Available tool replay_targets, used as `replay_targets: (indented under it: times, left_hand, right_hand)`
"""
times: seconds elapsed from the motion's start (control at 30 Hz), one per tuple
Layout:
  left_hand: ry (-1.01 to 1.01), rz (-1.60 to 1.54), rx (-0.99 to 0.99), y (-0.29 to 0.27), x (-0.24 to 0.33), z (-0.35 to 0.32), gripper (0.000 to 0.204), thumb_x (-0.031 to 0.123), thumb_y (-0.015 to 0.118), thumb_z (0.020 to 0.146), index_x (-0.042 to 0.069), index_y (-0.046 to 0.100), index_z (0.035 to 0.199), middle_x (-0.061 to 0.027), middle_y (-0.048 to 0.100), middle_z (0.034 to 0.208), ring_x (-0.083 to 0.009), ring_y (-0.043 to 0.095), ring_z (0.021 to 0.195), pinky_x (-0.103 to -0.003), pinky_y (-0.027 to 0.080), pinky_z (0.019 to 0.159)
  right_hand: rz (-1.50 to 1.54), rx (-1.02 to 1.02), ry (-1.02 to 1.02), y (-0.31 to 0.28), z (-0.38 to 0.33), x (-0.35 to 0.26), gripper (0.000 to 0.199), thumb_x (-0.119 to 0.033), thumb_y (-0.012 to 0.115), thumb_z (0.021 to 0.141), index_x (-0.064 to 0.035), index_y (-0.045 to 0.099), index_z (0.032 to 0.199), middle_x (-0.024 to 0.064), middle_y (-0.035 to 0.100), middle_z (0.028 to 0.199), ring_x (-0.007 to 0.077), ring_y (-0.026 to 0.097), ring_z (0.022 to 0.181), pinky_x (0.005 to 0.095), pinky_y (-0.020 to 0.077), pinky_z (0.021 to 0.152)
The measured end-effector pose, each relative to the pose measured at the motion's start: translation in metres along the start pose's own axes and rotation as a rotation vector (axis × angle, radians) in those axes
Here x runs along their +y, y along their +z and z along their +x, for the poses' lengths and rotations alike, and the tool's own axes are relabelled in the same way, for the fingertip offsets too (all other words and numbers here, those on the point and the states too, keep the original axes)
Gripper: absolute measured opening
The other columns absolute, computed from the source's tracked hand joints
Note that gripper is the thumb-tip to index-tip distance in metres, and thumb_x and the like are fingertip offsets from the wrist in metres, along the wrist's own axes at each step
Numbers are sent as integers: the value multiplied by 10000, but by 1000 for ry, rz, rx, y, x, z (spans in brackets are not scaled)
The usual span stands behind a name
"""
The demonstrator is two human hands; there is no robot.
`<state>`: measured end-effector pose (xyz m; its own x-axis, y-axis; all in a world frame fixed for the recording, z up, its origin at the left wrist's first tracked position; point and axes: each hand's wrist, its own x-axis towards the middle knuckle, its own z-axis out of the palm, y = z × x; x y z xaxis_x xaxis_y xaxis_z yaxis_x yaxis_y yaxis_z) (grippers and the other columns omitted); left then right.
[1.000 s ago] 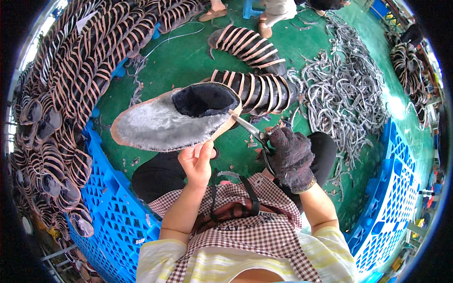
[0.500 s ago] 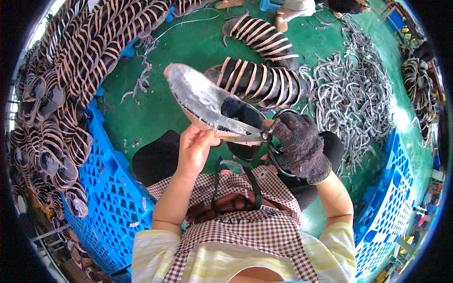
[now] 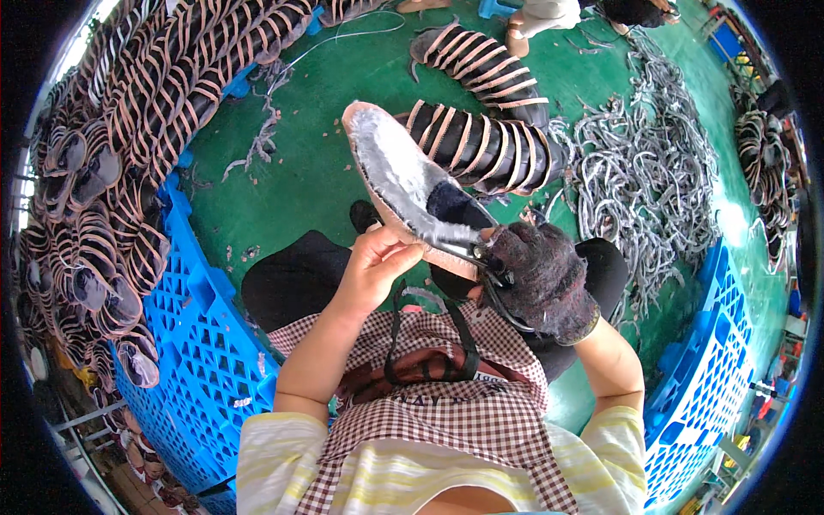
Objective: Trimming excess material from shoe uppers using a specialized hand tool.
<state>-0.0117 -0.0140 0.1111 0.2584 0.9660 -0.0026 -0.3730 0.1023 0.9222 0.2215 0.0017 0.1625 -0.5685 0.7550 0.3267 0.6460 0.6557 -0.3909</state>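
Note:
A fleece-lined shoe [image 3: 386,154] with a pale trimmed rim is held up before me, its grey furry inside facing up and a dark opening near the right end. My bare left hand [image 3: 380,268] pinches the shoe's lower edge between thumb and fingers. My right hand [image 3: 545,273], in a dark worn knit glove, is closed around the handles of a pair of scissors [image 3: 468,248]. The scissors' blades lie along the shoe's lower right edge, close to my left fingertips, and look nearly closed. Part of the handles is hidden by the glove.
Two rows of nested shoes [image 3: 485,146] lie on the green floor [image 3: 309,163] ahead. A heap of grey fleece strips [image 3: 648,172] spreads to the right. Blue plastic pallets [image 3: 202,343] stand on both sides, with stacked shoes [image 3: 94,189] at left. Another person's leg [image 3: 548,13] shows at the top.
The shoe has moved right and tilted more upright, my left hand moving right with it. The scissor blades, spread apart before, have come together at its edge as my gloved hand closed.

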Motion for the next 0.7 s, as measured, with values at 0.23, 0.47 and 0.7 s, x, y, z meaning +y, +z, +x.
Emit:
replay_targets:
  times: [0.23, 0.47, 0.7]
  left_hand:
    - [-34, 88, -62, 3, -1, 5, 129, 19, 567, 830, -18, 617, 943, 9, 596, 816, -47, 534, 759, -202, 429, 670]
    - [-121, 182, -77, 9, 0, 10, 168, 46, 564, 852, -31, 597, 997, 16, 588, 862, -37, 517, 782, -192, 424, 677]
    - [-140, 132, -47, 16, -16, 13, 142, 26, 569, 834, -19, 617, 960, -6, 620, 894, -68, 561, 836, -218, 449, 760]
  right_hand:
    - [27, -28, 90, 0, 2, -8, 560, -386, 762, 576, -37, 580, 974, 119, 577, 710, 319, 576, 641, 392, 446, 561]
    - [566, -86, 379, 18, -9, 2, 505, -362, 763, 614, -30, 597, 957, 146, 592, 789, 323, 593, 726, 366, 471, 632]
    - [325, 273, 25, 41, -3, 9, 568, -212, 764, 644, -15, 477, 1093, 152, 555, 812, 311, 568, 738, 360, 455, 653]
